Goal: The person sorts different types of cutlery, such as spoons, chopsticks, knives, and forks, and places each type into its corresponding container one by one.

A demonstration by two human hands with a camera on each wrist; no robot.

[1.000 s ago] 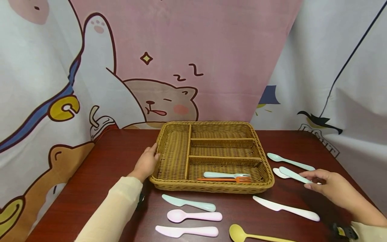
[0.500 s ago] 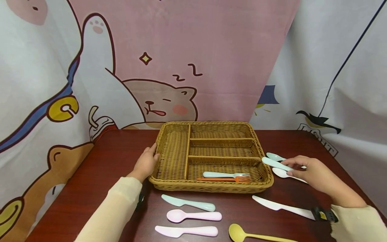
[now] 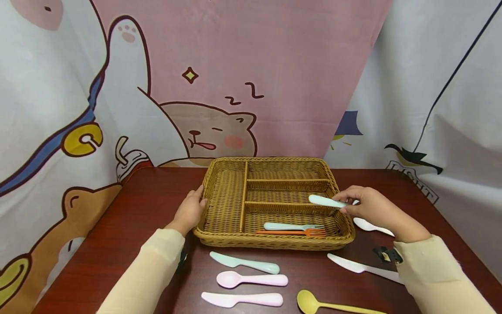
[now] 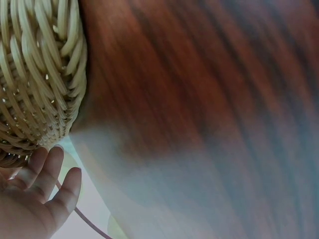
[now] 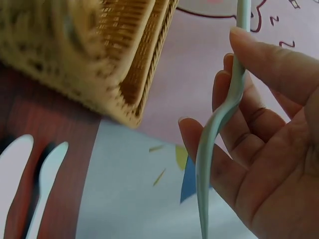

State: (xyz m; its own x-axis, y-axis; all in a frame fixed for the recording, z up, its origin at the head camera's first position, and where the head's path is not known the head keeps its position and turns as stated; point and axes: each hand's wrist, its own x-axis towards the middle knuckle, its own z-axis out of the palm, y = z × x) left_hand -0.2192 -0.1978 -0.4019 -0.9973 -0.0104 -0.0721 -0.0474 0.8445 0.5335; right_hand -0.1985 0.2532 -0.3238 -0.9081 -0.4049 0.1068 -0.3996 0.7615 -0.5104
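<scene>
A mint utensil (image 3: 325, 201) is pinched between the thumb and fingers of my right hand (image 3: 368, 207), over the right side of the divided wicker basket (image 3: 274, 241). The right wrist view shows its curved neck; its head is cut off there, so I cannot tell whether it is a fork or a spoon. My left hand (image 3: 189, 213) touches the basket's left side with relaxed, fairly straight fingers (image 4: 65, 191). In the basket's front compartment lie a mint fork (image 3: 286, 226) and an orange fork (image 3: 292, 233). The other compartments hold nothing visible.
In front of the basket lie a mint knife (image 3: 245, 263), a pink spoon (image 3: 252, 280), a pink knife (image 3: 243, 299) and a yellow spoon (image 3: 310, 302). A white knife (image 3: 361, 266) and white spoon (image 3: 366, 225) are at right. A printed curtain (image 3: 298, 78) hangs behind the table.
My right hand has lifted the mint utensil off the table beside the white spoon and carried it left, over the basket's right side. My left hand has stayed at the basket's left side.
</scene>
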